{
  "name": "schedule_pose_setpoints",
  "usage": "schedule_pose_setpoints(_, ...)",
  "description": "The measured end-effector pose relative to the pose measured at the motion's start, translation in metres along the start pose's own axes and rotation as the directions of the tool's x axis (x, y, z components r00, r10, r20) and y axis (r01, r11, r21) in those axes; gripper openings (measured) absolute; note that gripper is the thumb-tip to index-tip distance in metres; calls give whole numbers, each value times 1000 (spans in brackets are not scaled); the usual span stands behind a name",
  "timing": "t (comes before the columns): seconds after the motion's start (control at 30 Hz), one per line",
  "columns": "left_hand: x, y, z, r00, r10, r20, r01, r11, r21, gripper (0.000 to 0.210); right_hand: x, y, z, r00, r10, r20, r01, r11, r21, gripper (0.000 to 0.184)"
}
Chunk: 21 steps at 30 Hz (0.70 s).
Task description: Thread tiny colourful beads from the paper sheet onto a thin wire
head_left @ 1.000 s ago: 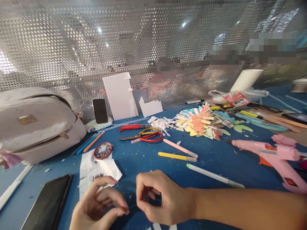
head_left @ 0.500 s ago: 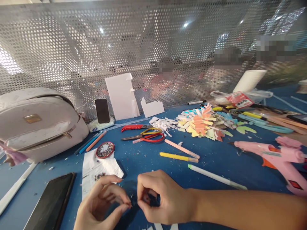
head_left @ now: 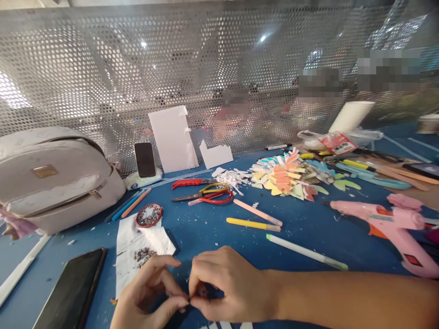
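My left hand [head_left: 151,292] is closed in a pinch, thumb against a finger, at the front of the blue table. Facing it, my right hand [head_left: 226,285] pinches too, and the fingertips of both hands meet. Whatever lies between them is too small to make out. Just beyond the left hand, a white tissue [head_left: 128,256] carries a pile of small dark beads [head_left: 144,256]. A round red-rimmed dish [head_left: 149,215] of mixed beads sits at the tissue's far end. White paper strips [head_left: 224,325] show at the bottom edge below the right hand.
A phone [head_left: 72,288] and a pale backpack [head_left: 58,178] lie at left. Scissors [head_left: 206,194], a yellow marker [head_left: 252,224] and a white marker [head_left: 305,251] lie beyond my hands. Paper scraps [head_left: 284,176] are heaped farther back; a pink glue gun [head_left: 384,219] lies at right.
My right hand has moved left, so the fingertips of both hands now meet. More of the bead pile shows beyond my left hand. The view has shifted slightly.
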State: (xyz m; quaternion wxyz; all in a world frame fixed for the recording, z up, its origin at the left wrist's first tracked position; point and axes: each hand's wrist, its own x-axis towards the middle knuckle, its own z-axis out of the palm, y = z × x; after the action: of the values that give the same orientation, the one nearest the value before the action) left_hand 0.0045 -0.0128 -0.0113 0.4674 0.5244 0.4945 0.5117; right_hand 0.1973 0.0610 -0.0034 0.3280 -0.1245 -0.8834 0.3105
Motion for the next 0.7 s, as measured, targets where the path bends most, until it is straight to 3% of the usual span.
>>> schedule_pose_setpoints(0.13, 0, -9, -2, 999, 34, 19, -35, 999, 32, 31, 1, 1, -2, 998, 38, 59, -40, 998, 39, 11)
schedule_pose_setpoints(0.23, 0, -9, -2, 990, 131, 60, -138, 979, 151, 24, 1, 0, -2, 995, 71, 74, -75, 996, 58, 14)
schedule_pose_setpoints(0.4, 5, 12, -1, 920, 352, 174, -393, 813, 430, 25, 5, -3, -7, 979, 193, 60, -201, 960, 193, 14)
schedule_pose_setpoints(0.5, 15, 37, 0, 877, 426, 223, -476, 707, 523, 29, 11, -9, -15, 956, 291, 44, -286, 884, 369, 27)
schedule_pose_setpoints(0.6, 30, 63, 2, 852, 425, 306, -521, 637, 567, 30, 19, -18, -25, 936, 350, 30, -308, 776, 551, 33)
schedule_pose_setpoints(0.7, 47, 87, 5, 869, 376, 323, -495, 630, 598, 30, 25, -27, -33, 924, 370, 95, -322, 621, 715, 40)
